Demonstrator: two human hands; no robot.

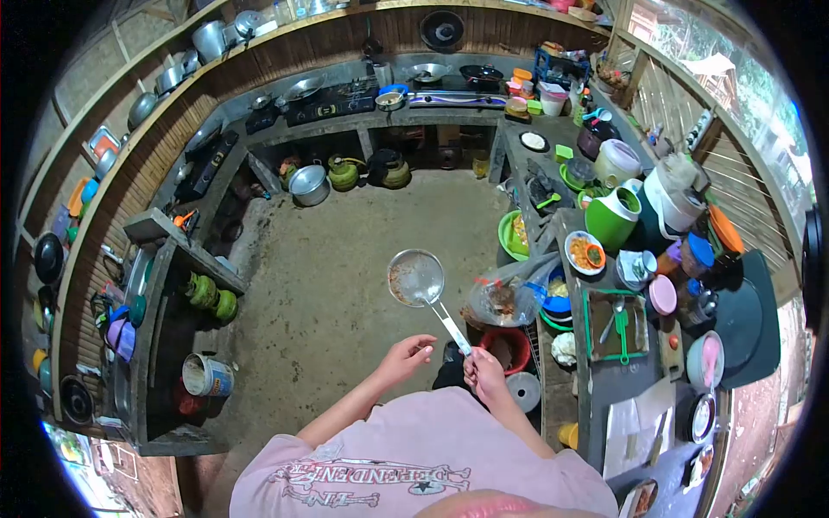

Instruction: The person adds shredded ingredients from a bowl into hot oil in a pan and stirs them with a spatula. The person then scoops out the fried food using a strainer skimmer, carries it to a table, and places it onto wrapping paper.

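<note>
My right hand (485, 375) is closed around the handle of a round metal strainer (417, 278), held out in front of my body above the floor. Brownish bits lie in the strainer, mostly on its left side. My left hand (406, 357) is held to the left of the handle, apart from it, with fingers apart and nothing in it. Close to the right hand are a red bucket (518, 345), a grey round lid (523, 393) and a clear plastic bag (492, 302) with brown contents.
On the right, a counter holds a green jug (612, 217), a plate of food (585, 253) and a tray (596, 326) with a green utensil. Gas stoves (332, 101) line the back counter; below stand a metal pot (309, 186) and gas cylinders. A white bucket (207, 376) stands left.
</note>
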